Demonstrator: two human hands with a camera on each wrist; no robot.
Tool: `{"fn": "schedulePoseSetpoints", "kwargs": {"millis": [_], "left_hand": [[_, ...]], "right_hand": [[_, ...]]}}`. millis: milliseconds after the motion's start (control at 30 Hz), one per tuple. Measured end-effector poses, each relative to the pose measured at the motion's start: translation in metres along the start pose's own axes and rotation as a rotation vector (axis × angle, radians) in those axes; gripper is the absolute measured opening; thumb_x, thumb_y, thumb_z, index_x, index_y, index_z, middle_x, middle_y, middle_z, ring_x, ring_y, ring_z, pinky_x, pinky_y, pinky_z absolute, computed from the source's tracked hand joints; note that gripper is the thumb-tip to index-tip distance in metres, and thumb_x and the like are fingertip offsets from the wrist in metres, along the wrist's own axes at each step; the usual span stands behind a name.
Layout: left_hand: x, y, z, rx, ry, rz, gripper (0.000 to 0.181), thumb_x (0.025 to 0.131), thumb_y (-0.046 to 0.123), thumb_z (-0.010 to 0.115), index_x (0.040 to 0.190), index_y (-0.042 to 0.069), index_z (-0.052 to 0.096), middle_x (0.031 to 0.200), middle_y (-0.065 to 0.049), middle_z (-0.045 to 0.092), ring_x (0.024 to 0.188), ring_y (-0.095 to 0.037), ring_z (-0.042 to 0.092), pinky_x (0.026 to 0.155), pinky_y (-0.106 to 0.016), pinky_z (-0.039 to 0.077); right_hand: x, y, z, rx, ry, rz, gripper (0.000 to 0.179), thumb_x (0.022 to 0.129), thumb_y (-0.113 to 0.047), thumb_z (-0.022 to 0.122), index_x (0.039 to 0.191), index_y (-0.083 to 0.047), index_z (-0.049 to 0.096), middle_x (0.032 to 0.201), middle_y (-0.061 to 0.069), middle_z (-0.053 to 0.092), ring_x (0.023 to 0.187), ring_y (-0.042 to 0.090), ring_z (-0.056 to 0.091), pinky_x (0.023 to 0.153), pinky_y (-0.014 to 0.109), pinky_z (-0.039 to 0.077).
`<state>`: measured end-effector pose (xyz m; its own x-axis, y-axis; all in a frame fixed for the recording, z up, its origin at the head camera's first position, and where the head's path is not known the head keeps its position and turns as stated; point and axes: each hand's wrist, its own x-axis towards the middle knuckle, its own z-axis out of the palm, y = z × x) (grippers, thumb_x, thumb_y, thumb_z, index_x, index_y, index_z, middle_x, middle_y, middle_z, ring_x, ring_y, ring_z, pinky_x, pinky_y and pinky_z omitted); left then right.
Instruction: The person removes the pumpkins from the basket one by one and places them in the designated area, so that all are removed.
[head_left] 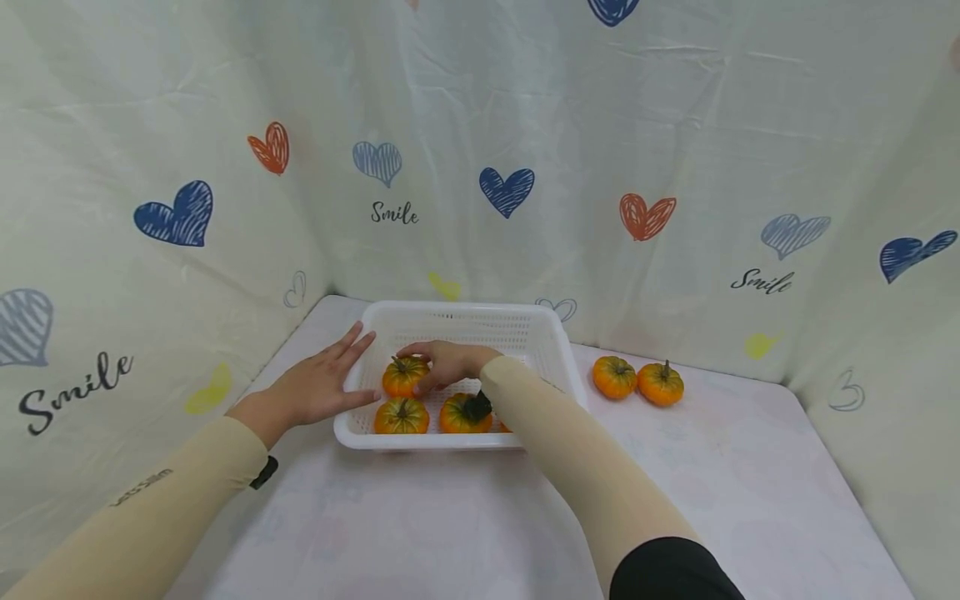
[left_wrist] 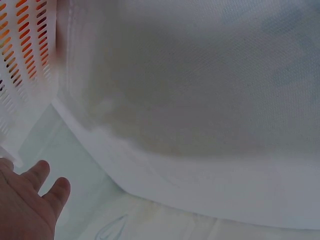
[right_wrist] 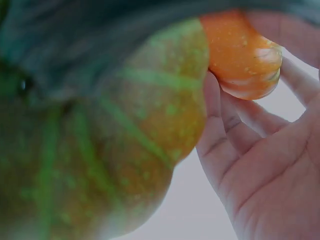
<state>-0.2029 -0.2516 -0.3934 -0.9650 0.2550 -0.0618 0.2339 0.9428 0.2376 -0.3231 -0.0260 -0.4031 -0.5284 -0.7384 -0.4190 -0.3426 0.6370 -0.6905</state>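
Note:
A white plastic basket (head_left: 457, 308) with slotted walls holds several small orange pumpkins. My right hand (head_left: 450, 363) reaches into it and grips the pumpkin (head_left: 402, 380) at the back left. In the right wrist view, the fingers of that hand (right_wrist: 270, 160) curl about this pumpkin (right_wrist: 245, 60), while another, green-streaked pumpkin (right_wrist: 145, 130) fills the near left. My left hand (head_left: 318, 390) is spread at the basket's left side, fingers straight along the rim. Two more pumpkins, one at front left (head_left: 402, 417) and one at front middle (head_left: 459, 415), sit in the basket. My right forearm covers its right part.
Two pumpkins, a left one (head_left: 614, 377) and a right one (head_left: 661, 384), stand side by side on the white table (head_left: 450, 517), right of the basket. A pale curtain (head_left: 570, 108) printed with hearts hangs behind and along both sides.

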Motion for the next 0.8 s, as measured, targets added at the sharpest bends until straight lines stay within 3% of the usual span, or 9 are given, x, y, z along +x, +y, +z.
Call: {"fn": "schedulePoseSetpoints", "kwargs": {"millis": [433, 633, 800], "left_hand": [[-0.002, 0.001, -0.003, 0.006, 0.000, 0.025, 0.094, 0.093, 0.065, 0.050, 0.160, 0.009, 0.015, 0.166, -0.018, 0.003, 0.142, -0.046, 0.028, 0.109, -0.062, 0.031], [-0.001, 0.000, -0.001, 0.011, 0.002, 0.020, 0.094, 0.093, 0.064, 0.052, 0.160, 0.008, 0.015, 0.165, -0.018, 0.004, 0.143, -0.046, 0.027, 0.109, -0.062, 0.031], [-0.002, 0.002, -0.002, 0.015, 0.007, 0.016, 0.097, 0.092, 0.068, 0.049, 0.160, 0.008, 0.016, 0.165, -0.018, 0.004, 0.143, -0.046, 0.026, 0.109, -0.062, 0.030]], "right_hand": [[-0.012, 0.007, -0.013, -0.001, 0.096, -0.059, 0.070, 0.090, -0.016, 0.075, 0.152, -0.025, 0.043, 0.154, 0.005, 0.038, 0.129, 0.021, 0.045, 0.080, 0.031, 0.057], [-0.033, 0.011, -0.023, -0.026, 0.166, -0.066, 0.071, 0.089, -0.020, 0.077, 0.151, -0.026, 0.043, 0.156, 0.006, 0.037, 0.124, 0.023, 0.050, 0.087, 0.033, 0.055], [-0.054, 0.015, -0.033, -0.061, 0.235, -0.073, 0.071, 0.090, -0.022, 0.077, 0.151, -0.028, 0.043, 0.156, 0.003, 0.037, 0.131, 0.022, 0.045, 0.093, 0.035, 0.051]]}}
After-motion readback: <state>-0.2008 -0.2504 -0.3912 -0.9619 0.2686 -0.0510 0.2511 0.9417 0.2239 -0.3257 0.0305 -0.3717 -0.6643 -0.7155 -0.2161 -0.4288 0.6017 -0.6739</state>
